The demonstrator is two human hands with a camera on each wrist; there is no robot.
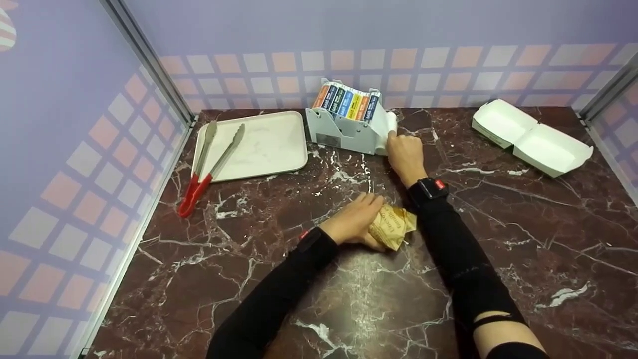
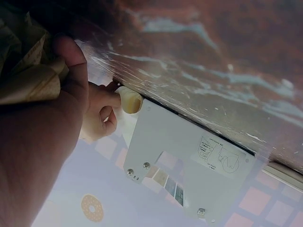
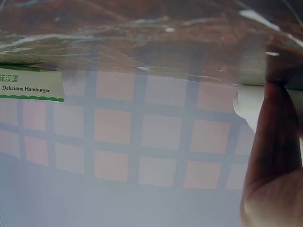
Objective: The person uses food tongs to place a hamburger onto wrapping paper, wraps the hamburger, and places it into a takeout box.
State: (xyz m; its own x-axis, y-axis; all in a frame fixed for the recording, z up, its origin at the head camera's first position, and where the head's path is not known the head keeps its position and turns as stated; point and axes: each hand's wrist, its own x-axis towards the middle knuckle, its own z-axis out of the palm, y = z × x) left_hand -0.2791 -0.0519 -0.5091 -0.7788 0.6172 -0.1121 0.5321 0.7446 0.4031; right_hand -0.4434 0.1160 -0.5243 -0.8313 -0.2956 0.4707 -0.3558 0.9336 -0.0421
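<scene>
Likely roll-pull step, dark-red marbled table, far edge.
Left fingers clamp tan printed-paper bundle, right fingers white papery roll; next: steady pull.

A dark red marbled countertop has white veins. At the far left lies a cream tray; metal tongs rest partly on it, red handles past its near edge. Far right, a white box sits open (its side seems to read "Delicious Hamburger", cropped close up). Lilac walls carry pink and white squares.
</scene>
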